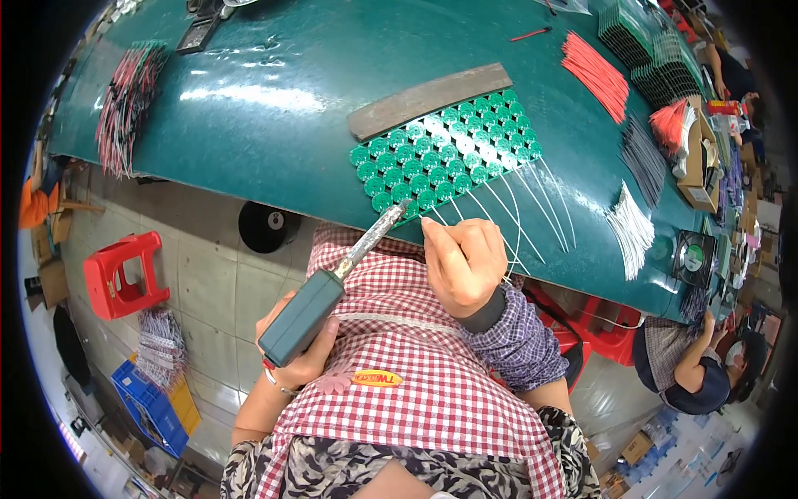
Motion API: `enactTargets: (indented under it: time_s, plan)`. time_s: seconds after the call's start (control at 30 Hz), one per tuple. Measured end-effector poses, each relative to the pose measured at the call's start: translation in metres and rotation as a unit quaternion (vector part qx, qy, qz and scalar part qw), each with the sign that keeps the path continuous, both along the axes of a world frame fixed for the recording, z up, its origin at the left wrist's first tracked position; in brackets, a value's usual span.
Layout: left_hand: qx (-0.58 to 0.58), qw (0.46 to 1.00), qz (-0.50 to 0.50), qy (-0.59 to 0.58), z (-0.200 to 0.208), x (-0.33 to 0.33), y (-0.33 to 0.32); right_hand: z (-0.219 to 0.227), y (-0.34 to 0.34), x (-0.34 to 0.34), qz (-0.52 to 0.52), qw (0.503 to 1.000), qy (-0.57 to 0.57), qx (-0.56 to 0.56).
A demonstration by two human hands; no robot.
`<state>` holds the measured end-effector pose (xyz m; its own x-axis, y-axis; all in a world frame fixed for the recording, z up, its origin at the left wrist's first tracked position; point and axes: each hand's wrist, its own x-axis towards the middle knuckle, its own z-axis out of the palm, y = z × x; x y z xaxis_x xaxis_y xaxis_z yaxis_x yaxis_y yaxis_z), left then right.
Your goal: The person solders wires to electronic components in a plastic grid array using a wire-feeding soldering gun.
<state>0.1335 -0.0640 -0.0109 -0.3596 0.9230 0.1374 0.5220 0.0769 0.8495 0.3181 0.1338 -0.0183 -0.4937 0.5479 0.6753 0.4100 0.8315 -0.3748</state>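
My left hand is wrapped round the dark green body of a soldering iron. Its metal barrel slants up and away, with the tip at the near edge of a panel of round green circuit boards. Close to that tip, my right hand is closed in a pinch on a thin white wire, mostly hidden by the fingers. Several white wires trail from the panel's near edge, to the right of the pinch. A flat grey-brown bar lies along the panel's far edge.
On the green table, bundles of red wires, grey wires and white wires lie to the right. Stacked green panels stand behind them. Red-black wires lie far left. A co-worker sits at the right.
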Motion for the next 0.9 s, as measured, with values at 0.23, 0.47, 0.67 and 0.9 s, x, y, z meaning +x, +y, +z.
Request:
enactTargets:
  time_s: [0.23, 0.47, 0.67, 0.9]
  plan:
    - [0.001, 1.000, 0.004, -0.027, 0.003, 0.002, 0.001, -0.006, 0.000, -0.003, 0.011, 1.000, -0.010, 0.003]
    - [0.008, 1.000, -0.023, 0.007, 0.012, 0.000, 0.011, -0.007, -0.001, -0.004, 0.010, 1.000, -0.012, 0.001]
    - [0.023, 0.999, -0.032, 0.035, 0.012, 0.000, 0.012, -0.007, -0.001, -0.004, 0.013, 1.000, -0.017, -0.001]
    - [0.010, 1.000, 0.006, 0.014, -0.001, 0.000, -0.007, -0.002, 0.001, -0.004, 0.016, 1.000, -0.025, -0.007]
